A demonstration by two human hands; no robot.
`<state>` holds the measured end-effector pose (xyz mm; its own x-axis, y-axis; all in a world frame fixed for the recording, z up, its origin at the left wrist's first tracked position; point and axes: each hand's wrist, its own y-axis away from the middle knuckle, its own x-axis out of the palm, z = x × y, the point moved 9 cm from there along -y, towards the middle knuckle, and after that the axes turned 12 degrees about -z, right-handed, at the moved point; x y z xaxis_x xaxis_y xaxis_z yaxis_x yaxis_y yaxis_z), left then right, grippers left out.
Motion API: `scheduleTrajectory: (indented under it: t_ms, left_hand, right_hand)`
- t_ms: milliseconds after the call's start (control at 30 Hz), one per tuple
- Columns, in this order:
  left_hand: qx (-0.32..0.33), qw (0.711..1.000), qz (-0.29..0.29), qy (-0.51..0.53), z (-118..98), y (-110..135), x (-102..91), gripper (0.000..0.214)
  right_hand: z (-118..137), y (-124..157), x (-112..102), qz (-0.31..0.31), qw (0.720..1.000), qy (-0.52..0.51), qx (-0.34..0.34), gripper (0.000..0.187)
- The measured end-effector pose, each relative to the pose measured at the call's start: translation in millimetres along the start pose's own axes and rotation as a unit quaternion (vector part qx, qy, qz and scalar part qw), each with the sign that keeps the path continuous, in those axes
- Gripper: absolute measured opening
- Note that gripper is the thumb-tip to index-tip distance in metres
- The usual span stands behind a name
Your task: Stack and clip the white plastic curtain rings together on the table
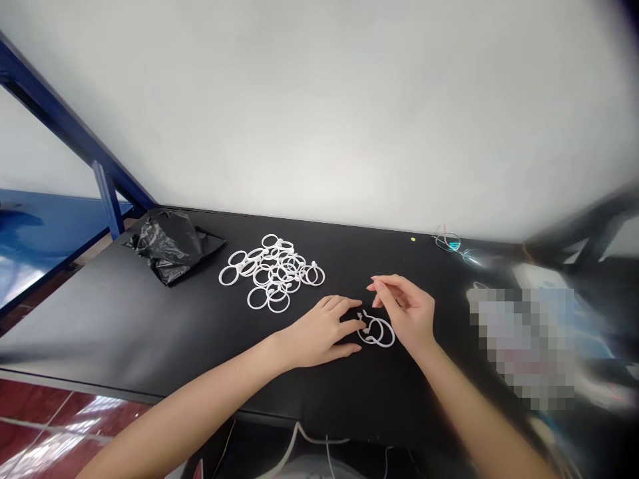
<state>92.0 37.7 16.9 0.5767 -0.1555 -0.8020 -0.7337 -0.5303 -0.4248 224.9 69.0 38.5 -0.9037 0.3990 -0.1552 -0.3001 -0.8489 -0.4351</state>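
Note:
White plastic rings with small clips (383, 332) lie on the black table between my two hands; they overlap, so I cannot tell exactly how many there are. My left hand (332, 330) rests palm down beside them, fingers spread, the fingertips at the rings' left edge. Just above and to the right, my right hand (407, 303) is raised with its fingers curled and the thumb near the index finger. Whether something small sits between those fingertips is not visible. A loose pile of similar white rings (277, 273) lies further back, left of my hands.
A crumpled black plastic bag (172, 246) lies at the table's back left. Eyeglasses (448, 243) and a small yellow bit (413, 239) are near the wall. At the right is a blurred, pixelated package (524, 346). A blue metal frame (107, 199) stands at the left.

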Motion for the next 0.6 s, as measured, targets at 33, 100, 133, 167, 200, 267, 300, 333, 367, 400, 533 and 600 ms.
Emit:
scheduleTrajectory:
  t_ms: [33,100,133,167,200,267,300,333,367,400,533,600]
  left_hand:
    - [0.001,1.0,0.001,-0.001,1,0,0.9,0.031]
    - [0.0,1.0,0.001,0.0,3,0,0.7,0.024]
    - [-0.002,1.0,0.0,0.001,5,0,0.0,0.022]
    - [-0.004,1.0,-0.001,0.0,6,0,-0.8,0.02]
    - [-0.005,1.0,-0.003,-0.002,7,0,-1.9,0.019]
    - [-0.012,1.0,-0.013,-0.002,10,0,-5.1,0.017]
    - [-0.019,1.0,-0.021,0.003,11,0,-7.2,0.016]
    - [-0.026,0.999,-0.033,0.014,13,0,-9.8,0.015]
    - [-0.035,0.998,-0.047,0.028,15,0,-12.9,0.014]
    - [-0.043,0.996,-0.064,0.045,17,1,-16.2,0.013]
    - [-0.072,0.987,-0.118,0.085,27,3,-27.2,0.007]
    - [-0.08,0.983,-0.136,0.09,31,3,-31.0,0.005]
  right_hand:
    - [0,0,0,0.0,1.0,0.002,-0.001,0.01]
    - [0,0,1,0.003,1.0,0.006,0.002,0.01]
    - [0,0,2,0.008,1.0,0.009,0.004,0.01]
    - [0,-1,3,0.014,1.0,0.012,0.008,0.01]
    - [-1,-1,4,0.02,1.0,0.016,0.011,0.011]
    - [-3,-1,7,0.037,0.999,0.025,0.018,0.011]
    - [-3,0,9,0.049,0.998,0.03,0.02,0.011]
    - [-4,0,11,0.063,0.997,0.036,0.022,0.011]
    - [-5,1,13,0.077,0.996,0.042,0.023,0.011]
    - [-6,2,16,0.093,0.994,0.048,0.025,0.012]
    - [-9,5,24,0.132,0.988,0.07,0.033,0.014]
    - [-10,6,26,0.142,0.986,0.079,0.037,0.016]
